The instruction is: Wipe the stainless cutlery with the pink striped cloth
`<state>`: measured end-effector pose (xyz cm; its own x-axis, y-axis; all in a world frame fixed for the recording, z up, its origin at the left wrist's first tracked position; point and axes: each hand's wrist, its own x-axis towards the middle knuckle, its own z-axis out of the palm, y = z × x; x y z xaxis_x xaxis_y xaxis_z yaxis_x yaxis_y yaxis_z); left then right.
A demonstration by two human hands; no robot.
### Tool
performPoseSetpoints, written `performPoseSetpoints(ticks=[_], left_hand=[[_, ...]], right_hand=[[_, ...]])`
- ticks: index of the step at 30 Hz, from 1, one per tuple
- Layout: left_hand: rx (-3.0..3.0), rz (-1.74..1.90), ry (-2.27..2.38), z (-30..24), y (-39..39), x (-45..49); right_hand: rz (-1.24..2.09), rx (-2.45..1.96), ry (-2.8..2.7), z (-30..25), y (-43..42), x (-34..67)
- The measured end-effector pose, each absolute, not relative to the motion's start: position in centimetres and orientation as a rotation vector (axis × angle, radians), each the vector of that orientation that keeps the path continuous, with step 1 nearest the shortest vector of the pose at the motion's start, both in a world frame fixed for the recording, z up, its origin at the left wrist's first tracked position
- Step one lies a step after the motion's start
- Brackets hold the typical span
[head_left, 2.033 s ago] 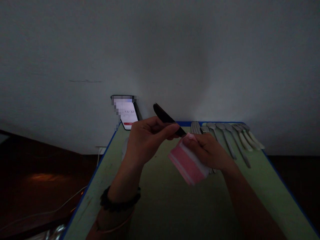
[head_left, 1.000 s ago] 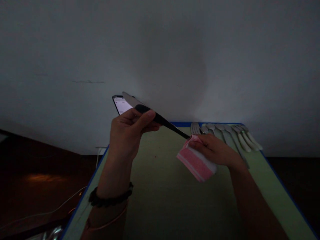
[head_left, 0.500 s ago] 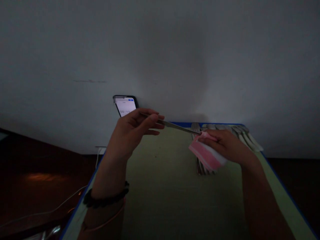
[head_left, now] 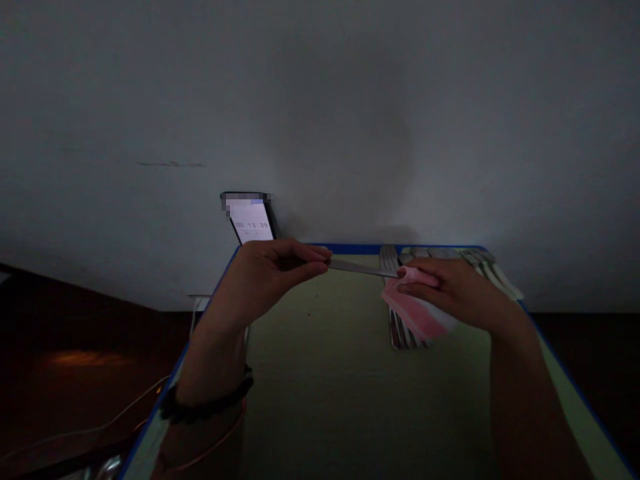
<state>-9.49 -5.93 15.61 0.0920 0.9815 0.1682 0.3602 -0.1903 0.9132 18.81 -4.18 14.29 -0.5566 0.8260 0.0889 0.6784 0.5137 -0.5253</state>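
My left hand [head_left: 273,270] is closed round the handle end of a table knife [head_left: 357,268], whose metal blade runs right towards my other hand. My right hand [head_left: 453,290] pinches a pink and white cloth [head_left: 417,317] round the blade's far end. Both hands hover above the pale green table [head_left: 325,387]. The knife's handle is hidden inside my left fist. A dark bead bracelet sits on my left wrist.
A row of spoons and other cutlery [head_left: 493,270] lies along the table's far right edge, and several forks [head_left: 400,330] lie below the cloth. A lit phone [head_left: 250,220] leans on the white wall. Cables [head_left: 100,420] trail over the dark floor at left.
The knife has swung from tilted up-left to nearly level, and my left hand has dropped. My right hand with the cloth has slid rightwards along the blade.
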Motion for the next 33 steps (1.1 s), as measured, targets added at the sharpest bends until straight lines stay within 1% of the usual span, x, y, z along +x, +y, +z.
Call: performPoseSetpoints(ticks=[5,11,17,21,27,33], left_hand=[[1.655,1.054,1.266,15.5,-5.9,-9.1],[1.723,0.896,1.155,14.7,-5.5,-8.3],[1.847,0.610,1.240,14.8,-5.6,-9.4],[1.816,0.688,1.180,15.5,-6.0,-9.2],[1.742,0.884,1.256,16.1,-6.3,-7.9],[1.668,0.991,1.203,16.3,-6.4,-7.8]], right_hand=[[0.696,-1.200,-2.498,14.8,-4.5,17.6],[0.739,-1.162,-2.527,14.6,-4.8,15.8],[0.694,-1.156,-2.536,14.2,-5.0,15.2],[0.670,-1.134,-2.526,14.2,-5.0,15.1],[0.577,-1.121,-2.517,14.4,-5.4,15.2],[0.571,-1.084,-2.518,14.8,-5.4,15.7]])
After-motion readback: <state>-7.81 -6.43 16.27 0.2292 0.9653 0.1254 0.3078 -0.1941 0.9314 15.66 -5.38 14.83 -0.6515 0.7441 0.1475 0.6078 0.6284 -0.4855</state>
